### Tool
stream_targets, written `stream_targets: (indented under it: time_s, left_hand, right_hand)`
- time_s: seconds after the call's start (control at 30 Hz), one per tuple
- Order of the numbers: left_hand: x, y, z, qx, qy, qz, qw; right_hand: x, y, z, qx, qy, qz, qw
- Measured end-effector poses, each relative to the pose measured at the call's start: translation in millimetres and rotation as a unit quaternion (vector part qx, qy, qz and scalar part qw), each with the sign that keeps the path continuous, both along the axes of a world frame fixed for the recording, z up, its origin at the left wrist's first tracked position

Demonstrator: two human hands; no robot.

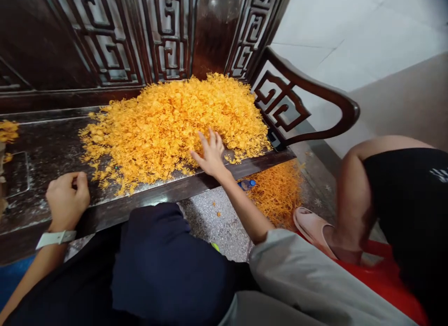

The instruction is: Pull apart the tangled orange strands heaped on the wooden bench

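A large heap of small yellow-orange, spiky, flower-like pieces covers the right part of a dark wooden bench seat. My right hand is at the heap's front edge, palm down, fingers spread and their tips against the pieces. Nothing shows gripped in it. At the seat's front edge, left of the heap, my left hand is curled closed, thumb against the forefinger. Its palm side is hidden, so I cannot tell what it holds, if anything. A pale watch band circles the left wrist.
Carved backrest panels rise behind the heap, and a curved armrest bounds the right end. Below lie more orange pieces and a blue-capped bottle. Another person's leg and sandal are close on the right, by something red.
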State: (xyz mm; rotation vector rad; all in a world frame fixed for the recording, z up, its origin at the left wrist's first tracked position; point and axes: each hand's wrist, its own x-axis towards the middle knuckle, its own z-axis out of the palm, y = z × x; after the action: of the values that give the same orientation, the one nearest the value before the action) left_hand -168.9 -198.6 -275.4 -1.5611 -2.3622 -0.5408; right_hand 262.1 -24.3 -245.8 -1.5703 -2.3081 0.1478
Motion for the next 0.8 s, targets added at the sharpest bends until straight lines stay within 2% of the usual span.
stream_targets:
  time_s: [0.1,0.17,0.23,0.37,0.43,0.5,0.57,0.63,0.7,0.8]
  left_hand:
    - [-2,0,-4.2,0.008,-0.004,-0.001,1.000]
    - [-2,0,-4.7,0.016,-0.005,-0.005,1.000]
    - [0,-1,-3.6,0.021,-0.009,-0.015,1.000]
    - [4,-4,-1.6,0.028,-0.027,-0.031,0.999]
    - [4,-4,-1.9,0.034,-0.038,-0.034,0.998]
    - [5,-4,-2.2,0.043,-0.051,-0.035,0.997]
    - [7,-4,-1.8,0.048,-0.062,-0.031,0.996]
    - [10,-5,-0.6,0.050,-0.074,-0.022,0.996]
    - [15,-7,0.3,0.050,-0.089,-0.018,0.995]
    - [19,-9,-0.9,0.044,-0.115,-0.023,0.992]
  right_hand:
    - [13,-22,0.1,-0.001,0.008,-0.044,0.999]
    - [9,-23,5.9,0.014,-0.009,-0.047,0.999]
    - [-3,-8,17.0,0.046,-0.028,-0.035,0.998]
    - [-44,55,36.1,0.079,-0.027,-0.028,0.996]
    - [-71,83,35.3,0.065,-0.014,0.018,0.998]
    - [-98,99,28.6,0.037,-0.018,0.081,0.996]
    - [-120,103,21.3,0.004,-0.030,0.109,0.994]
    - [-134,99,17.7,-0.019,-0.029,0.105,0.994]
    - [-137,93,18.3,-0.031,-0.019,0.101,0.994]
    - [-125,95,23.7,-0.078,-0.014,0.110,0.991]
